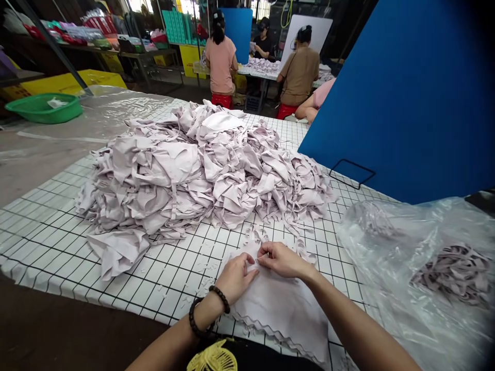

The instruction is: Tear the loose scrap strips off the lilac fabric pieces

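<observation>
Pale garment (278,304) is laid on the near tabletop (58,232), before the fabric pile (185,175). Its far part is pinched by the right hand (282,259); left hand (234,278) is set there, grip not discernible. Loose straps (305,252) could be tangled in the pile if cloth is pushed far.

Matt cloth piece (286,304); glossy plastic bag (398,268).
</observation>
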Motion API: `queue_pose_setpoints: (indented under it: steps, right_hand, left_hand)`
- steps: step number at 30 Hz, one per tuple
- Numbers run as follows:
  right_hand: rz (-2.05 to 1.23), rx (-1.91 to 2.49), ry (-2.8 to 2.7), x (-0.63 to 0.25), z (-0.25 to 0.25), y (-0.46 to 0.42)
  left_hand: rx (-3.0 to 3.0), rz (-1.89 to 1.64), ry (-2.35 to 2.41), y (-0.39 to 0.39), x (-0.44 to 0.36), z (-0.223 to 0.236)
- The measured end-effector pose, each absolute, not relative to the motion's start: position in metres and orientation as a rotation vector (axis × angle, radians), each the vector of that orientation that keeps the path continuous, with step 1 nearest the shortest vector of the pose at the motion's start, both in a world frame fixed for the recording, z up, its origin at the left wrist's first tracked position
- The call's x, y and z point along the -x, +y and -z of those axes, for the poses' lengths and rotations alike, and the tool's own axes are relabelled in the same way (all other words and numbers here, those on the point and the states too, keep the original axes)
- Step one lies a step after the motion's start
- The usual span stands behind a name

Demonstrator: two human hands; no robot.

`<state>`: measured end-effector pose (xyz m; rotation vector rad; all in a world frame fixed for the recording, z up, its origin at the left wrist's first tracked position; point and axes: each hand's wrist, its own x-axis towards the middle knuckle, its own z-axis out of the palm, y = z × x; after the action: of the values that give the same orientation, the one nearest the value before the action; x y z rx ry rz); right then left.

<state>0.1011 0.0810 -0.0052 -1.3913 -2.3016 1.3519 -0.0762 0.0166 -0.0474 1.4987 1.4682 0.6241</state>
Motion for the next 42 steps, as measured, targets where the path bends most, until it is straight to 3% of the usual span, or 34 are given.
queue_pose_setpoints:
  steps: [11, 31, 42]
  right_hand:
    - [-1.159, 1.488, -2.316, -0.091, 0.015, 0.068]
    - [-1.168, 1.482, -2.411, -0.088, 0.010, 0.068]
    - [-0.639, 1.271, -3.140, -0.073, -0.015, 0.075]
  left_hand:
    - [-1.285, -0.689, 1.438, 0.018, 0.074, 0.059]
    - [-1.261, -0.617, 1.415, 0.013, 0.073, 0.063]
    - [-1.291, -0.567, 1.411, 0.017, 0.073, 0.056]
